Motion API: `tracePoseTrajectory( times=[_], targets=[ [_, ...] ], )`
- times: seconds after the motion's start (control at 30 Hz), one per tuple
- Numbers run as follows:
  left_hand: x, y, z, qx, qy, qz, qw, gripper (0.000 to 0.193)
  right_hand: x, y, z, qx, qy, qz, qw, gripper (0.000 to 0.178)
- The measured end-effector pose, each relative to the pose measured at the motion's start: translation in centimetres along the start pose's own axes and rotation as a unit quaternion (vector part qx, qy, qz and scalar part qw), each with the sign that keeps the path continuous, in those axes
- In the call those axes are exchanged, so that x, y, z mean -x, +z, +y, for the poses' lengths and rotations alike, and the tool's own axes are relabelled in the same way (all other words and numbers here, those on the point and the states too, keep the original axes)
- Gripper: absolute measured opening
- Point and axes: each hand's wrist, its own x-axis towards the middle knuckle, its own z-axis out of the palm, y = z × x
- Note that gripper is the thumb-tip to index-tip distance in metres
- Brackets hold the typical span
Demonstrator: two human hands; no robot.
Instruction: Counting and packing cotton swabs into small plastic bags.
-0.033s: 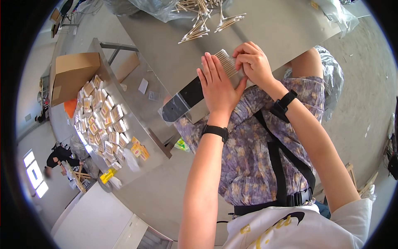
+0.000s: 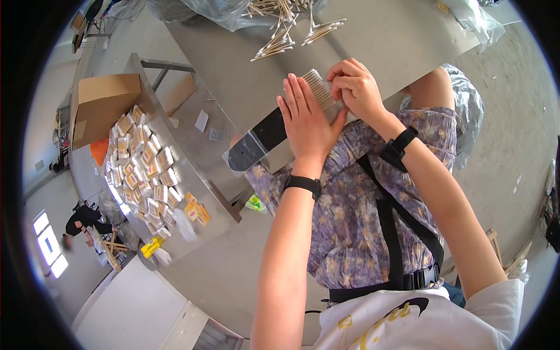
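A flat row of cotton swabs (image 2: 315,87) lies side by side near the front edge of the metal table, with white tips at its far end. My left hand (image 2: 309,125) rests flat over the near left part of the row, fingers stretched out. At the row's right side, my right hand (image 2: 357,90) has its fingers bent into a pinch; what they grip is hidden. A dark flat strip (image 2: 271,131) sticks out left from beneath my left hand, its rounded end under clear plastic (image 2: 248,151). Loose cotton swabs (image 2: 277,44) lie scattered farther back.
The metal table (image 2: 396,41) carries a clear plastic bag (image 2: 219,11) at its far left. On a side table at left, many small packs (image 2: 143,154) are heaped beside a cardboard box (image 2: 108,108). A person (image 2: 87,221) in dark clothes is in the left background.
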Motion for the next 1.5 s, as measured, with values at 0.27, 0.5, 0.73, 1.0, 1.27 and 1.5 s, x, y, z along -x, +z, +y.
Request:
tracePoseTrajectory(
  times=[0.27, 0.5, 0.73, 1.0, 1.27, 1.5],
  targets=[
    [-0.1, -0.2, 0.1, -0.004, -0.001, 0.002, 1.0, 0.106, -0.1, 0.1, -0.2, -0.009, 0.038, 0.028, 0.999, 0.015],
    [-0.1, 0.0, 0.0, -0.011, -0.002, 0.001, 1.0, 0.106, -0.1, 0.2, -0.2, 0.0, 0.032, 0.024, 0.999, 0.015],
    [0.0, -0.1, -0.1, -0.015, 0.001, 0.002, 1.0, 0.105, -0.1, 0.2, -0.3, 0.01, 0.026, 0.017, 0.999, 0.016],
    [-0.1, 0.0, 0.0, -0.015, 0.004, 0.007, 1.0, 0.104, -0.1, 0.1, -0.3, 0.024, -0.005, 0.013, 1.0, 0.016],
    [0.0, -0.1, -0.1, -0.009, 0.007, 0.008, 1.0, 0.103, -0.1, -2.3, -0.4, -0.001, 0.003, -0.091, 0.996, 0.012],
    [0.2, -0.2, -0.3, -0.016, 0.019, 0.018, 1.0, 0.102, -1.5, -3.2, -1.1, 0.075, -0.088, -0.172, 0.978, 0.009]
  ],
)
